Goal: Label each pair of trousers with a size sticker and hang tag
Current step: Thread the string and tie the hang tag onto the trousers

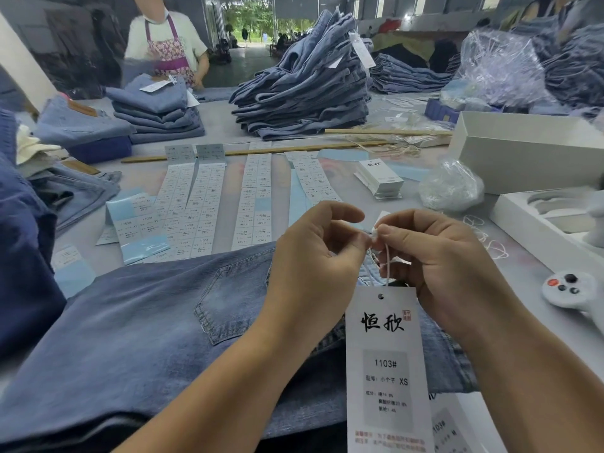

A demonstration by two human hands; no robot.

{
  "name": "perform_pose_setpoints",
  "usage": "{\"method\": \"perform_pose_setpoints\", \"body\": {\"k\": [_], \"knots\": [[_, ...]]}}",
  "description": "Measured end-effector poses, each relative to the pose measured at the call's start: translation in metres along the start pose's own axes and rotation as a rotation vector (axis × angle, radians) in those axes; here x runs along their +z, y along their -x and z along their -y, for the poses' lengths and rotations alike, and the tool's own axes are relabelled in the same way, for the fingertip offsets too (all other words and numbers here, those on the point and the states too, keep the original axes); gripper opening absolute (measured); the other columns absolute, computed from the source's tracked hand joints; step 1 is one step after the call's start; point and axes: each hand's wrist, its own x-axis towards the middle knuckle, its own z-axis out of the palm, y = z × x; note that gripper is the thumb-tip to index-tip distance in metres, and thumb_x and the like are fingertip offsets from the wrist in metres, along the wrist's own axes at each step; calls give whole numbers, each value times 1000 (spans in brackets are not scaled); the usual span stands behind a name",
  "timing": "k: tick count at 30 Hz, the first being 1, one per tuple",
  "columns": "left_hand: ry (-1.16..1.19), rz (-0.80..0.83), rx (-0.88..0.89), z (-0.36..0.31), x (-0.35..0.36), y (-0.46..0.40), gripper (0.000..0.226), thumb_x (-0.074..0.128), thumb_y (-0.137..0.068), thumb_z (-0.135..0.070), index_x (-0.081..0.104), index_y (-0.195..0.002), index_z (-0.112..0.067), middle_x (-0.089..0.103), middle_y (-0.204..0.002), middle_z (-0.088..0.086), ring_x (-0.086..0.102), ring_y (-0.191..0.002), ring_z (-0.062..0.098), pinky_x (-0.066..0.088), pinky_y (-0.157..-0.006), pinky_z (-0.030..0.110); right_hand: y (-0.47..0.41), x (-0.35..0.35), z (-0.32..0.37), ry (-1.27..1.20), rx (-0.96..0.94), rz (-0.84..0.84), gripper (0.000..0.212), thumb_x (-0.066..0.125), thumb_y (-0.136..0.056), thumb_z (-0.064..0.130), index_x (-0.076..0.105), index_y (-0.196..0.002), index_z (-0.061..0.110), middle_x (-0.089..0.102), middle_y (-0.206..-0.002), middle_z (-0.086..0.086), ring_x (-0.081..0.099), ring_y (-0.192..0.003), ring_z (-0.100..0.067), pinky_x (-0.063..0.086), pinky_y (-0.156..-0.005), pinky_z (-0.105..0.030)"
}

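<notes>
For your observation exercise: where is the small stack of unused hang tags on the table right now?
In the head view, the stack of hang tags stands right of centre on the table, between the sticker sheets and the clear plastic bag, beyond the right hand.

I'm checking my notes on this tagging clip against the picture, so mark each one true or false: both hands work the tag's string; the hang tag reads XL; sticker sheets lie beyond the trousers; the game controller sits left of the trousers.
1. Both the left hand and right hand pinch the white string. True.
2. The hang tag reads XL. False: it reads XS, under 1103#.
3. Sticker sheets lie on the table beyond the trousers. True.
4. The white controller sits left of the trousers. False: it lies to their right.
</notes>
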Motion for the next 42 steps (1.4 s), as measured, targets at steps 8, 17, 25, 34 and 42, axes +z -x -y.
{"method": "perform_pose_setpoints", "body": {"k": [8,17,25,34,42], "knots": [[13,-12,3,-2,-2,1,20,74,-86,-10,65,-89,-28,71,-77,-5,57,-58,-2,42,-53,9,-2,-3,-1,-71,26,51,9,73,-72,5,72,-74,13,68,-72,-11,59,-59,-14,49,-50,-22],[22,-3,1,-4,-1,1,22,74,-85,-8,64,-90,-26,71,-78,-6,56,-57,-3,42,-53,9,-4,-7,-3,-109,-9,94,13,67,-64,4,76,-69,12,64,-69,-14,56,-56,-14,49,-50,-21],[20,-13,30,-8,-4,-1,23,74,-85,-8,64,-89,-28,72,-77,-7,55,-55,-2,42,-51,11,-6,-15,-3,46,-112,109,15,75,-68,13,75,-82,20,68,-74,-8,56,-62,-17,48,-57,-27],[-113,36,42,-8,-2,2,26,74,-83,-11,63,-95,-30,70,-72,-5,59,-58,7,42,-52,10,-5,-13,0,48,-132,97,35,80,-65,8,63,-95,14,69,-73,-8,54,-58,-20,46,-51,-23],[-114,41,47,-7,-5,1,25,74,-84,-12,61,-94,-30,69,-71,-7,56,-54,2,40,-50,10,-3,-12,5,93,-168,111,37,76,-62,16,62,-96,12,71,-74,-6,56,-60,-17,46,-51,-22]]}}
